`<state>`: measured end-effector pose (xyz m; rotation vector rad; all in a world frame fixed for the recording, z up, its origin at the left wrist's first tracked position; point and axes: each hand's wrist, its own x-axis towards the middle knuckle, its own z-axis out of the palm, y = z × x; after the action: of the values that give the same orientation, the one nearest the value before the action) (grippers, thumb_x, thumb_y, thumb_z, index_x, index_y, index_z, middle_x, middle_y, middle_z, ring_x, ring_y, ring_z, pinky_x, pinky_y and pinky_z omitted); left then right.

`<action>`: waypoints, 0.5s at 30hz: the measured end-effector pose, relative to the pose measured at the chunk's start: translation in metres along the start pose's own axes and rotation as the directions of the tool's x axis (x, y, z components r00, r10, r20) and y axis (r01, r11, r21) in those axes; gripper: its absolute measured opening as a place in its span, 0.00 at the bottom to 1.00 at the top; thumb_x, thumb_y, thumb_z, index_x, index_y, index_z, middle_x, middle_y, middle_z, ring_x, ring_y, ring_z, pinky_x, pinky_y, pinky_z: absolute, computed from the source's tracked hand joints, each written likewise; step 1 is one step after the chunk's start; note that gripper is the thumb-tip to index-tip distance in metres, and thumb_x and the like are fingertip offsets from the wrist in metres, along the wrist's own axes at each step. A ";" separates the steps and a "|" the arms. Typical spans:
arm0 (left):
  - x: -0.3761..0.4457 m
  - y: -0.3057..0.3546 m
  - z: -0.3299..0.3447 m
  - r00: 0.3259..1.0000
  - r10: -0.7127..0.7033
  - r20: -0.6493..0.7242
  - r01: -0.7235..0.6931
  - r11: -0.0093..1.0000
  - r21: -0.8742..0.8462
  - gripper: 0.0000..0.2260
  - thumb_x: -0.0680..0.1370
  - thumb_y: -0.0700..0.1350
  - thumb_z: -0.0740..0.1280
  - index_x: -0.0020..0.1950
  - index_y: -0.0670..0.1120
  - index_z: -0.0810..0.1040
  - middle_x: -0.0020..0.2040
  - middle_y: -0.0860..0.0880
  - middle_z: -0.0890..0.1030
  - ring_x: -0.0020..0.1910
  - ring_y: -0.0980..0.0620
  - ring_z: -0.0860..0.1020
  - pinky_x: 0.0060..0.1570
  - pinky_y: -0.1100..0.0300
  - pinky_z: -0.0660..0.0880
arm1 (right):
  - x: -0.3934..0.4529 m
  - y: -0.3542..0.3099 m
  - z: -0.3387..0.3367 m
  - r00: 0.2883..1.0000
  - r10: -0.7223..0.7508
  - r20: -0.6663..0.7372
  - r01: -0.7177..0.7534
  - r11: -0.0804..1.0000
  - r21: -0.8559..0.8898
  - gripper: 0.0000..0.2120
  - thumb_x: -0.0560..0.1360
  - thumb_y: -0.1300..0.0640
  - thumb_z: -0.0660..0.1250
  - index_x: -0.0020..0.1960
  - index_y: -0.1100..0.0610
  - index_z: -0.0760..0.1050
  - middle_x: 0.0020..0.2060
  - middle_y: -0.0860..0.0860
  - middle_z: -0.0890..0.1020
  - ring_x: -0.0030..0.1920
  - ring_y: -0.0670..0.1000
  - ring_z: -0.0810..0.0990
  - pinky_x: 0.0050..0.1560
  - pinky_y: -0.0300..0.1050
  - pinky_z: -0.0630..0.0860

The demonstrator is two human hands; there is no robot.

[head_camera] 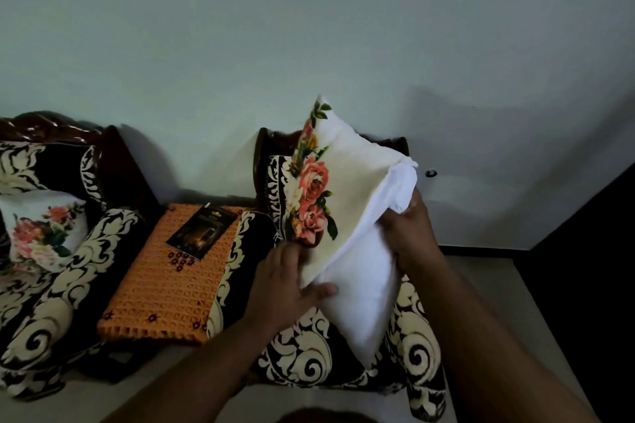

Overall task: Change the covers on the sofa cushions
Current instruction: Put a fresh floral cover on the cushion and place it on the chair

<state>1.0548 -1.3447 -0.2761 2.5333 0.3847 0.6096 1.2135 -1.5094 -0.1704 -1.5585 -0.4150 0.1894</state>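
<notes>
Rose-printed cream fabric cover (319, 189), half on plain white cushion insert (360, 285); left hand (285, 282) and right hand (409, 227) fingers clamped on its edge; bunching may jam insert.

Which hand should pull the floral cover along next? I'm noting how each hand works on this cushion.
Probably the left hand: it lies at the floral cover's open edge, where the white insert shows. The right hand grips bunched white fabric at the cushion's side, steadying it.
</notes>
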 end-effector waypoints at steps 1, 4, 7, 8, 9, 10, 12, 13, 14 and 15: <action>-0.001 -0.007 0.001 1.000 -0.024 0.004 0.024 1.000 0.009 0.34 0.73 0.77 0.57 0.60 0.49 0.74 0.53 0.51 0.78 0.52 0.50 0.77 0.47 0.55 0.75 | 0.000 0.000 -0.003 1.000 0.016 0.023 -0.017 1.000 0.022 0.19 0.69 0.56 0.70 0.59 0.46 0.75 0.50 0.42 0.83 0.51 0.39 0.83 0.45 0.32 0.77; 0.008 -0.006 0.002 0.991 -0.125 -0.046 0.116 0.980 -0.160 0.23 0.81 0.63 0.57 0.62 0.48 0.79 0.52 0.48 0.84 0.52 0.47 0.82 0.47 0.57 0.75 | -0.001 -0.001 -0.005 0.998 0.065 0.018 -0.066 0.993 0.093 0.32 0.72 0.56 0.78 0.71 0.45 0.69 0.59 0.41 0.81 0.57 0.42 0.82 0.51 0.36 0.79; 0.029 0.005 0.001 0.950 -0.301 -0.080 0.248 0.886 -0.393 0.17 0.81 0.54 0.60 0.65 0.48 0.79 0.55 0.47 0.84 0.55 0.47 0.81 0.52 0.52 0.78 | -0.010 0.021 -0.004 0.976 0.212 0.049 -0.213 0.977 0.004 0.49 0.67 0.45 0.81 0.78 0.43 0.54 0.67 0.42 0.75 0.63 0.45 0.78 0.61 0.46 0.78; 0.036 0.010 0.000 0.948 -0.305 -0.090 0.243 0.878 -0.413 0.18 0.80 0.54 0.60 0.64 0.47 0.79 0.55 0.47 0.84 0.54 0.47 0.81 0.53 0.50 0.78 | -0.017 0.035 -0.002 0.960 0.273 0.065 -0.271 0.962 -0.042 0.53 0.63 0.40 0.82 0.78 0.46 0.54 0.69 0.44 0.74 0.64 0.47 0.77 0.64 0.50 0.76; 0.043 0.016 0.000 0.956 -0.280 -0.085 0.226 0.890 -0.396 0.18 0.79 0.54 0.59 0.62 0.46 0.79 0.54 0.47 0.83 0.53 0.47 0.80 0.52 0.50 0.78 | -0.026 0.049 0.000 0.926 0.368 0.080 -0.365 0.930 -0.051 0.55 0.60 0.38 0.83 0.77 0.49 0.58 0.70 0.47 0.74 0.65 0.49 0.77 0.67 0.53 0.75; 0.047 0.021 0.002 0.969 -0.240 -0.065 0.202 0.911 -0.359 0.18 0.79 0.54 0.58 0.61 0.46 0.79 0.54 0.46 0.83 0.53 0.46 0.80 0.52 0.49 0.77 | -0.035 0.065 0.002 0.875 0.471 0.112 -0.471 0.882 -0.035 0.53 0.57 0.36 0.84 0.74 0.51 0.63 0.69 0.49 0.76 0.64 0.52 0.78 0.68 0.55 0.74; 0.045 0.027 0.011 0.986 -0.164 -0.008 0.156 0.951 -0.266 0.19 0.79 0.54 0.58 0.60 0.46 0.80 0.55 0.47 0.84 0.54 0.45 0.80 0.53 0.50 0.77 | -0.056 0.080 0.009 0.749 0.643 0.161 -0.641 0.764 -0.072 0.50 0.53 0.35 0.84 0.67 0.54 0.70 0.64 0.52 0.79 0.61 0.55 0.80 0.64 0.55 0.77; 0.041 0.028 0.013 0.989 -0.148 0.014 0.147 0.962 -0.230 0.19 0.79 0.54 0.58 0.60 0.46 0.80 0.55 0.47 0.84 0.55 0.45 0.80 0.53 0.51 0.77 | -0.062 0.087 0.010 0.716 0.678 0.164 -0.676 0.733 -0.080 0.52 0.49 0.35 0.84 0.66 0.55 0.71 0.61 0.52 0.80 0.59 0.56 0.80 0.61 0.53 0.77; 0.038 0.028 0.014 0.989 -0.147 0.020 0.148 0.965 -0.215 0.19 0.79 0.54 0.58 0.61 0.46 0.80 0.55 0.47 0.84 0.55 0.45 0.80 0.53 0.52 0.76 | -0.066 0.092 0.010 0.724 0.677 0.135 -0.675 0.735 -0.067 0.53 0.48 0.38 0.85 0.67 0.56 0.71 0.60 0.53 0.80 0.58 0.55 0.80 0.57 0.50 0.77; 0.035 0.026 0.015 0.988 -0.152 0.015 0.152 0.965 -0.216 0.18 0.80 0.54 0.59 0.61 0.46 0.80 0.54 0.47 0.84 0.54 0.46 0.80 0.52 0.53 0.76 | -0.068 0.094 0.009 0.762 0.639 0.104 -0.638 0.768 -0.050 0.49 0.51 0.42 0.84 0.67 0.57 0.72 0.60 0.53 0.81 0.58 0.54 0.81 0.54 0.48 0.76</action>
<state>1.0956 -1.3595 -0.2614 2.2716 0.4810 0.5629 1.1610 -1.5247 -0.2728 -1.6574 0.0529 0.8167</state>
